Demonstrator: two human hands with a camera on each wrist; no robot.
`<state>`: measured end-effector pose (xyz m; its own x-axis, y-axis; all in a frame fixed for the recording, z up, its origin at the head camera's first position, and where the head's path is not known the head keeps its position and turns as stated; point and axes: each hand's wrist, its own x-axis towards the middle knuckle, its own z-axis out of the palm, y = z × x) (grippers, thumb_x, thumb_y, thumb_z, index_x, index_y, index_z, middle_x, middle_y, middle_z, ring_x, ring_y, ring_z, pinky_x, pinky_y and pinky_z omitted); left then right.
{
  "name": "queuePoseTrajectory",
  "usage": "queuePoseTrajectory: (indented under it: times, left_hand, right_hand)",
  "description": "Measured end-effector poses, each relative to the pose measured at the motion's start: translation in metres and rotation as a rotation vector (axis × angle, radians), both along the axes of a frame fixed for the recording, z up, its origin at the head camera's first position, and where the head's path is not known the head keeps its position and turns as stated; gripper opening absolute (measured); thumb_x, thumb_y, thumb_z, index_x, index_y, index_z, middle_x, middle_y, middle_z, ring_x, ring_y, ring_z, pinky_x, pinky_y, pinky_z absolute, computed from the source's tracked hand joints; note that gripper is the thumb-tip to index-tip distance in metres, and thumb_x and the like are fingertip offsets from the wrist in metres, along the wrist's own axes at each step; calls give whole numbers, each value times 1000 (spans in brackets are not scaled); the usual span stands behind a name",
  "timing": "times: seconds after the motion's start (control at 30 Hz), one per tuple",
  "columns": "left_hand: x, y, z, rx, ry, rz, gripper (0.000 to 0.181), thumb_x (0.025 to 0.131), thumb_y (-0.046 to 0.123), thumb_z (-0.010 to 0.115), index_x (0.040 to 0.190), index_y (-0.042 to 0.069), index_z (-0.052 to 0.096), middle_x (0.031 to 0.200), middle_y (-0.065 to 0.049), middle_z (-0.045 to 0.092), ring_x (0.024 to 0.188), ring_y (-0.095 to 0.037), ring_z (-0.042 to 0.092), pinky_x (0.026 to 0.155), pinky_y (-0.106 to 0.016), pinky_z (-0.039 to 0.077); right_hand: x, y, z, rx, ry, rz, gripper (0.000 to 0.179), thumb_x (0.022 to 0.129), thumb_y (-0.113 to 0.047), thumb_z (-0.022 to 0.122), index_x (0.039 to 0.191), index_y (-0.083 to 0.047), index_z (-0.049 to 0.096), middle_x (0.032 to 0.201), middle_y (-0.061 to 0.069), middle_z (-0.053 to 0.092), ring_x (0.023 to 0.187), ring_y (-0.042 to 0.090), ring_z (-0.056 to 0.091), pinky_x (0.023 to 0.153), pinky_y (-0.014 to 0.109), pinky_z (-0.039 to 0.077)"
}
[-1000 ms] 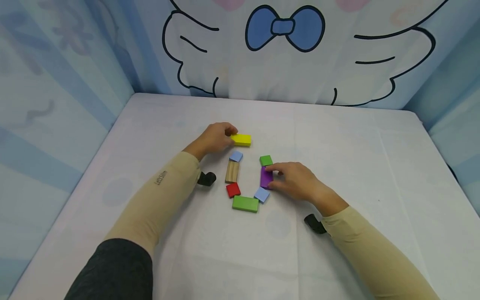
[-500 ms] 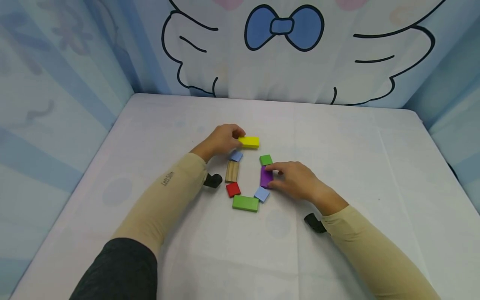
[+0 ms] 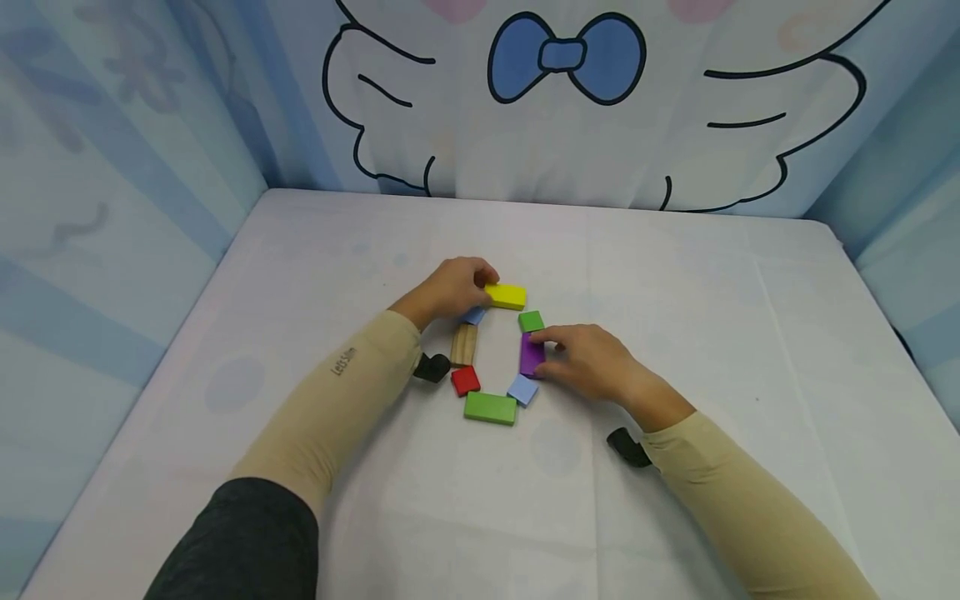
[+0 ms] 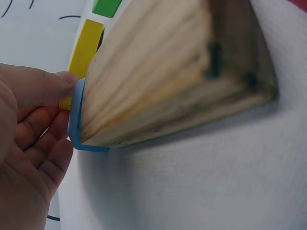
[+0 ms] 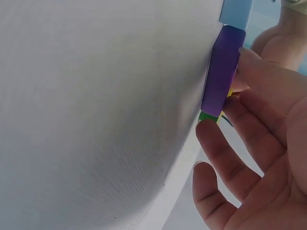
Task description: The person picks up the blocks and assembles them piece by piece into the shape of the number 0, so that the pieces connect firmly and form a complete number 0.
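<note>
Between its thumb and fingers, my left hand point(image 3: 453, 287) pinches one end of a yellow block point(image 3: 507, 297) at the far side of a ring of toy blocks. A light blue block point(image 3: 474, 315), partly covered by that hand, lies just in front. My right hand point(image 3: 588, 358) has thumb and forefinger on a purple block point(image 3: 532, 354) on the ring's right side, its other fingers loosely bent. A small green block point(image 3: 531, 321) sits at the purple block's far end, another light blue block point(image 3: 522, 389) at its near end. The left wrist view shows the yellow block point(image 4: 86, 48) beyond the wooden block.
A bare wooden block point(image 3: 463, 345) and a red block point(image 3: 466, 381) form the ring's left side. A long green block point(image 3: 490, 407) closes the near side. All lie on a white cloth-covered table point(image 3: 675, 292), with printed curtains point(image 3: 570, 142) behind and beside it.
My left hand has moved right and slightly nearer with the yellow block, bringing it close to the small green block. The right hand stays on the purple block.
</note>
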<state>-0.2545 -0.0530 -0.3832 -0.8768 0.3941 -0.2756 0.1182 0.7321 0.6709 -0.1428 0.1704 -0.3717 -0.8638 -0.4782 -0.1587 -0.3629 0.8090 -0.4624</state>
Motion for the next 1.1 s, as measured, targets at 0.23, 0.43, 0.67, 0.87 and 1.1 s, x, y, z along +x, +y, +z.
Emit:
queuePoseTrajectory:
  times: [0.23, 0.43, 0.67, 0.87, 1.1]
  left_hand:
    - [2, 2, 1, -24, 11, -20, 33, 97, 10, 66, 130, 7, 59, 121, -7, 59, 109, -22, 53, 102, -32, 44]
    - [3, 4, 3, -52, 17, -32, 35, 98, 15, 65, 133, 8, 58, 127, -9, 58, 113, -23, 52, 104, -33, 43]
    - [1, 8, 2, -31, 30, -39, 33, 100, 19, 62, 132, 10, 59, 135, -7, 58, 123, -22, 51, 109, -36, 38]
    - [1, 8, -2, -34, 26, -41, 31, 100, 21, 63, 130, 11, 61, 130, -6, 58, 117, -21, 50, 108, -36, 38]
    - [1, 8, -1, -36, 23, -44, 30, 100, 21, 64, 128, 11, 61, 124, -6, 59, 111, -21, 51, 104, -35, 41]
  right_hand:
    - [0, -1, 0, 1, -2, -9, 45, 94, -25, 71, 135, -8, 63, 124, 14, 66, 112, 31, 61, 97, 50, 46]
    - [0, -2, -1, 9, -4, -17, 46, 93, -26, 71, 135, -10, 63, 123, 13, 67, 112, 30, 61, 97, 50, 46]
    - [-1, -2, -1, 8, -10, -23, 47, 93, -28, 73, 135, -10, 63, 122, 12, 67, 111, 30, 62, 96, 49, 47]
    - [0, -3, -2, 4, -7, -19, 47, 93, -27, 72, 136, -10, 63, 123, 12, 67, 111, 29, 62, 96, 49, 47]
    - [1, -3, -1, 11, -3, -26, 47, 93, -27, 72, 135, -10, 63, 122, 12, 67, 110, 29, 62, 95, 49, 48]
